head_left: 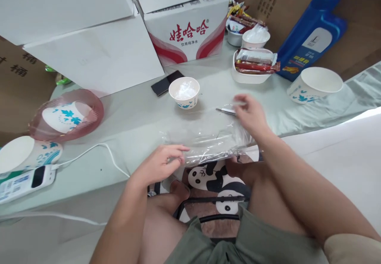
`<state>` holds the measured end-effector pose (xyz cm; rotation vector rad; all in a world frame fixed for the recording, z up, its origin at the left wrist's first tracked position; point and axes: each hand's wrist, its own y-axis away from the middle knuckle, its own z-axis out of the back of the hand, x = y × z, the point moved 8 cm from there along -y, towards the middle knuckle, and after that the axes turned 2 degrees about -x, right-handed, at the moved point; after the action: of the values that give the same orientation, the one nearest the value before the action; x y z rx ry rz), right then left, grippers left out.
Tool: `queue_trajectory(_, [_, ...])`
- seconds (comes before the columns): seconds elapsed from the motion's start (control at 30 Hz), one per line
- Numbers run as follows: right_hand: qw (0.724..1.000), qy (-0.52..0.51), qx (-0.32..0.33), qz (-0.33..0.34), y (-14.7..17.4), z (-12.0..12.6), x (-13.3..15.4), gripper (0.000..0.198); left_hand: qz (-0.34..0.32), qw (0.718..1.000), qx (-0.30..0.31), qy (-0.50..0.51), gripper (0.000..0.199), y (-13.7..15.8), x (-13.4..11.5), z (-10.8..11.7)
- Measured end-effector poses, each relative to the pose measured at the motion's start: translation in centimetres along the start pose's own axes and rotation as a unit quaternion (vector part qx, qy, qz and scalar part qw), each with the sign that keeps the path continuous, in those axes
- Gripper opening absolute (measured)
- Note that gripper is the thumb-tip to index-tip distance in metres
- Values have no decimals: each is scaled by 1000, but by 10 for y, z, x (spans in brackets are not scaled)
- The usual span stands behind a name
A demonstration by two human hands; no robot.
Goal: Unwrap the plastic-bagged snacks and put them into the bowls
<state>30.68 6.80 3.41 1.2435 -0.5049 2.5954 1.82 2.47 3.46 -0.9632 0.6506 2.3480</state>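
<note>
A clear plastic bag (pixel 208 141) lies crinkled along the front edge of the table. My left hand (pixel 162 163) rests at the bag's left end, its index finger stretched over the plastic and a gap between finger and thumb. At the bag's far right corner is my right hand (pixel 250 113), its fingertips blurred. Beside those fingertips lies a slim pen-like tool (pixel 225 111) with a dark tip and a pale body; whether the fingers grip it I cannot tell. Behind the bag stands a paper bowl (pixel 184 97) with crumpled clear plastic inside.
A dark phone (pixel 167 83) lies behind the bowl, before a white and red carton (pixel 187 30). Right are a tub of wrapped snacks (pixel 253 75), a blue bottle (pixel 309 38) and a paper bucket (pixel 315 85). Left are a pink dish (pixel 95 109) and a power bank (pixel 44 176) with its cable.
</note>
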Motion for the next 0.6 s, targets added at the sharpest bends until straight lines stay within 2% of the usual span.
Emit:
queue_trajectory(0.07, [982, -36, -171, 67, 10, 42, 6, 39, 29, 997, -12, 71, 28, -1, -3, 6])
queue_trajectory(0.1, [968, -73, -213, 108, 20, 58, 10, 41, 43, 994, -17, 101, 30, -3, -3, 7])
queue_trajectory(0.13, [961, -128, -202, 141, 30, 65, 13, 42, 57, 990, -23, 124, 31, -4, -2, 9])
queue_trajectory(0.17, [962, -183, -127, 160, 37, 63, 17, 42, 73, 987, -28, 138, 32, -6, 0, 9])
queue_trajectory(0.2, [963, -217, -17, 160, 46, 53, 21, 48, 88, 985, -33, 143, 32, -8, 3, 9])
queue_trajectory(0.27, [954, -210, 181, 115, 68, 28, 24, 67, 117, 982, -47, 143, 31, -13, 11, 8])
queue_trajectory(0.3, [952, -183, 231, 84, 76, 19, 23, 75, 129, 980, -54, 142, 30, -16, 15, 7])
queue_trajectory(0.37, [962, -121, 243, 30, 82, 10, 17, 78, 143, 978, -57, 144, 30, -22, 20, 5])
queue_trajectory(0.5, [970, -39, 237, -39, 71, -3, -2, 36, 140, 982, -74, 100, 30, -26, 23, 15])
queue_trajectory(0.57, [970, -21, 233, -61, 62, -6, -14, 31, 132, 987, -56, 78, 23, -23, 23, 21])
queue_trajectory(0.6, [972, -14, 223, -73, 56, -6, -20, 31, 125, 988, -34, 80, 26, -20, 23, 22])
